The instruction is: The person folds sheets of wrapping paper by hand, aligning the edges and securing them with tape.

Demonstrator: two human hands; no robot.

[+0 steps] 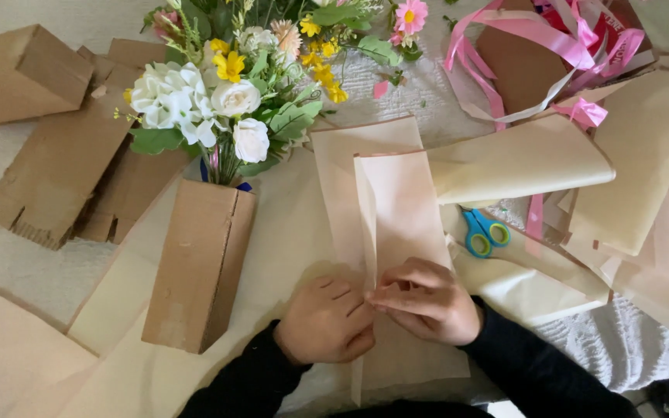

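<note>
While both hands meet at the near end of a pale pink paper sheet (396, 224), its vertical fold is being pinched, apparently so the crease is kept from springing open; the sheet lies lengthwise away from the person, w/ one flap raised along the centre ridge. The left hand (325, 320) is curled knuckles-up, fingers drawn in narrow and pressed onto the paper just left of the fold, prob. to pin the lower layer flat; the right hand (426, 300) is closed on the fold itself, thumb and fingertips nipped together on the paper edge, touching the left hand's fingers. A second, wider sheet of the same colour is seen under it, offset to the left.

Blue-handled scissors (485, 231) are left just right of the sheet, near the right hand, half tucked among cream paper sheets (520, 159) that are fanned out to the right. A tall cardboard box (201, 263) holding a flower bouquet (230, 85) is laid to the left, near the left hand but apart from it; flattened cardboard pieces (56, 170) are spread farther left. Pink ribbon (536, 39) is heaped at top right, well apart from the hands.
</note>
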